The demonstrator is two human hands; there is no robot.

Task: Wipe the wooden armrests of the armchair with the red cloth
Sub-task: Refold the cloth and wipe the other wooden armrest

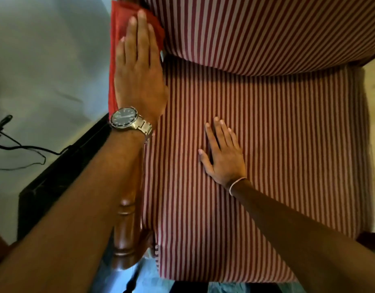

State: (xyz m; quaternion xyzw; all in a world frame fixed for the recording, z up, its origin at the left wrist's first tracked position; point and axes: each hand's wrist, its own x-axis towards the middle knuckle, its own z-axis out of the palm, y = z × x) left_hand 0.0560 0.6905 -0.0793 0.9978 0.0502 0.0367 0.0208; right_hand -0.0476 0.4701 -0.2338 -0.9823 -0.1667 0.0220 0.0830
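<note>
The armchair has a red-and-white striped seat cushion (pixel 266 166) and striped backrest (pixel 266 28). Its left wooden armrest (pixel 127 229) runs up the left side, with a turned post at the near end. The red cloth (pixel 116 39) lies draped over the far part of that armrest. My left hand (pixel 138 68), with a metal watch on the wrist, presses flat on the cloth, fingers together and pointing away. My right hand (pixel 222 155) rests flat on the seat cushion, fingers spread, holding nothing. The right armrest is out of view.
A grey floor or wall surface (pixel 45 60) lies left of the chair. A dark low piece of furniture (pixel 55 180) stands beside the armrest, with black cables (pixel 17 149) trailing near it. Pale flooring (pixel 374 77) shows at the right edge.
</note>
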